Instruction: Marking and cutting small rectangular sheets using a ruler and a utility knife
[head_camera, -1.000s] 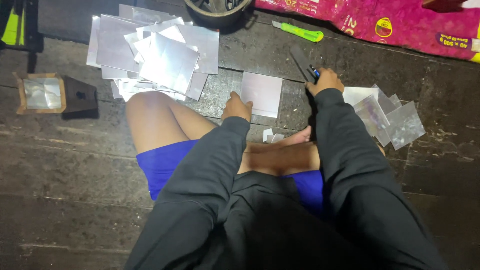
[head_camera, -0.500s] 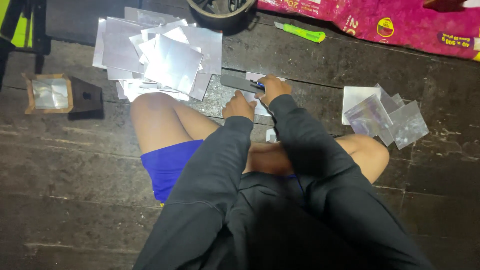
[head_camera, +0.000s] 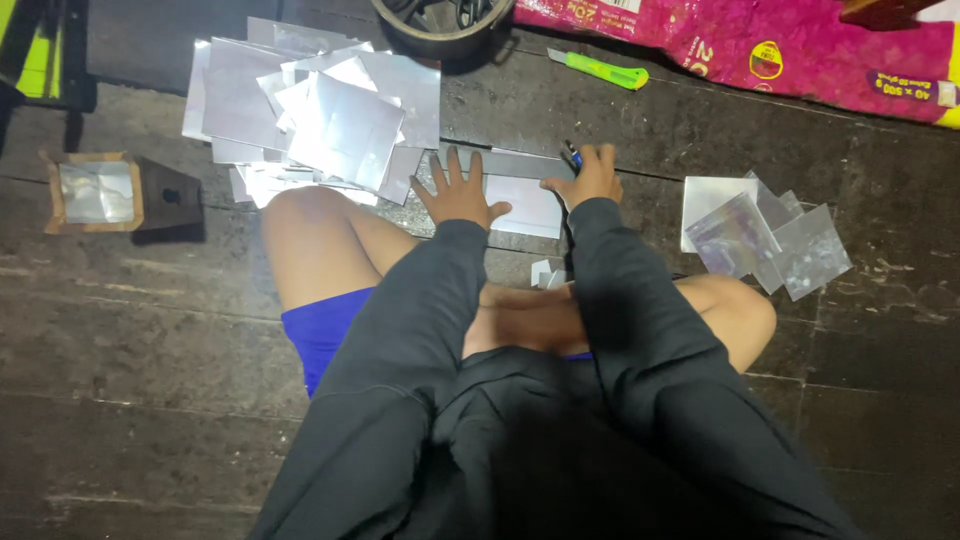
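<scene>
The right hand (head_camera: 592, 178) is closed in a pinching grip on a small blue-handled cutter (head_camera: 572, 155), its tip set at the right end of a grey metal ruler (head_camera: 505, 163). The left hand (head_camera: 456, 194) lies flat with fingers spread, pressing down on the ruler's left part and on the silvery square sheet (head_camera: 525, 205) beneath it. That sheet lies on the dark wooden floor (head_camera: 140, 320) just ahead of the person's crossed legs, between the two hands.

The spread fingers sit close to the ruler's edge, so a blade that rides up over the edge could, I judge, reach them. The sheet looks slick, and uneven pressure could let the ruler skid and the line wander. The gaps between the floor planks could catch the blade tip.

To the left, touching the bare knee, a loose pile of silvery sheets (head_camera: 320, 110) crowds the ruler's left end. To the right, a smaller heap of cut squares (head_camera: 765, 235) lies near, with some bare floor between. Beyond are a green utility knife (head_camera: 600, 68), a dark round container (head_camera: 435, 25) and a pink bag (head_camera: 790, 50). A small brown box (head_camera: 95, 190) stands well apart on the left.
</scene>
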